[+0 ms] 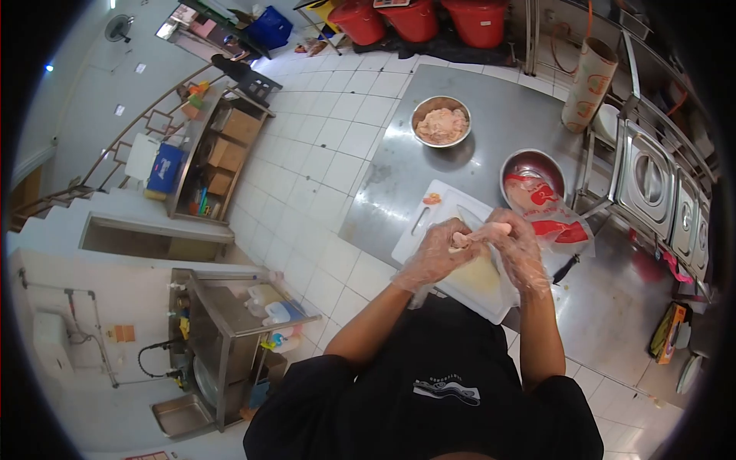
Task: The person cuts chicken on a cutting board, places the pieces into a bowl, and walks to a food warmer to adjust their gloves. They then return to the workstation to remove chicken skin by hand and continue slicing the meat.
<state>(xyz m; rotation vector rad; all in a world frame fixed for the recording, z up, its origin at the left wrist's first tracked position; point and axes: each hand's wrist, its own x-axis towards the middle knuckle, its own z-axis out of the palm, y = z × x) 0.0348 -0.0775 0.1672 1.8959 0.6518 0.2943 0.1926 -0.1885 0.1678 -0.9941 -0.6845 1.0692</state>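
Left hand (438, 253) and right hand (524, 251), in clear plastic gloves, angle inward, pinching one pale-pink meat strip (491, 230) above one white rectangular plastic board (447, 191); two round steel bowls (443, 145), at 11 and 1 o'clock.

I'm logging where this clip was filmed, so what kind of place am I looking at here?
Probably a small commercial kitchen: there is a large stainless steel worktable, a row of lidded rectangular steel food pans, and a round metal bowl of pale raw meat.
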